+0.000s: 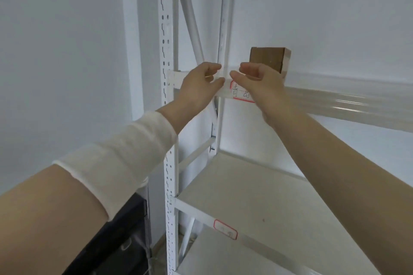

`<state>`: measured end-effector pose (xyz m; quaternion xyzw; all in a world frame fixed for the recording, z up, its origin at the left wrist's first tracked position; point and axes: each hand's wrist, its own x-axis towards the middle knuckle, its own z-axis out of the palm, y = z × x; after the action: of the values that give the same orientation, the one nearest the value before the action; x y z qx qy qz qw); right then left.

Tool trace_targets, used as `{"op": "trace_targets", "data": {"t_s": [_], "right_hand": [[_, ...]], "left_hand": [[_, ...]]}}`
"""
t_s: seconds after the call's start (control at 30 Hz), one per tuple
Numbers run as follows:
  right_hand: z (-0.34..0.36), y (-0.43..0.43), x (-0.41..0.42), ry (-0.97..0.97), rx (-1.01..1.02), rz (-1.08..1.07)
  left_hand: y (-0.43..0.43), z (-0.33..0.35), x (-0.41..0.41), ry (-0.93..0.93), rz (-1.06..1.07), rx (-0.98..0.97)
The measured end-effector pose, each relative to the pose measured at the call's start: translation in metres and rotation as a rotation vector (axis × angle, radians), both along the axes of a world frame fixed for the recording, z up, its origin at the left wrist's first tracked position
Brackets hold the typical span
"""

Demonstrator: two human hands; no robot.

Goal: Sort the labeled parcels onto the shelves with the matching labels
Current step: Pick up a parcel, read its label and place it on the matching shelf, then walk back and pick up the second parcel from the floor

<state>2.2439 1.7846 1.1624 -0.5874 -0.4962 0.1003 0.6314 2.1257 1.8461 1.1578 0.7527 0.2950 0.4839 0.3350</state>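
My left hand (201, 83) and right hand (257, 80) hang loose, empty, before the labelled shelf (335, 94); box (269, 58) shelved, I'd fetch another.

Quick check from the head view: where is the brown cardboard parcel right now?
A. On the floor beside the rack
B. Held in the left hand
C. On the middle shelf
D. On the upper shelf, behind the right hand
D: the cardboard parcel stands on the upper shelf, just behind the right hand; neither hand holds it.

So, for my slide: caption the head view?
Both hands reach the labelled top shelf beside a cardboard parcel.
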Motion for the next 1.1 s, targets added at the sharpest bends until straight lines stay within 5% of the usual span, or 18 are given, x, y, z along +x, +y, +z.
{"op": "trace_targets", "data": {"t_s": [0.23, 0.4, 0.67, 1.1], "right_hand": [[-0.072, -0.002, -0.067, 0.396, -0.007, 0.277], [-0.176, -0.006, -0.145, 0.588, -0.274, 0.450], [-0.349, -0.046, -0.249, 0.627, -0.743, 0.753], [-0.520, -0.185, -0.332, 0.548, -1.573, 0.921]], "left_hand": [[-0.008, -0.076, -0.079, -0.232, 0.029, -0.206], [-0.029, -0.180, -0.147, -0.334, 0.163, -0.482], [-0.101, -0.336, -0.264, -0.516, 0.499, -0.855], [-0.331, -0.510, -0.315, -1.197, 1.242, -1.166]]}}
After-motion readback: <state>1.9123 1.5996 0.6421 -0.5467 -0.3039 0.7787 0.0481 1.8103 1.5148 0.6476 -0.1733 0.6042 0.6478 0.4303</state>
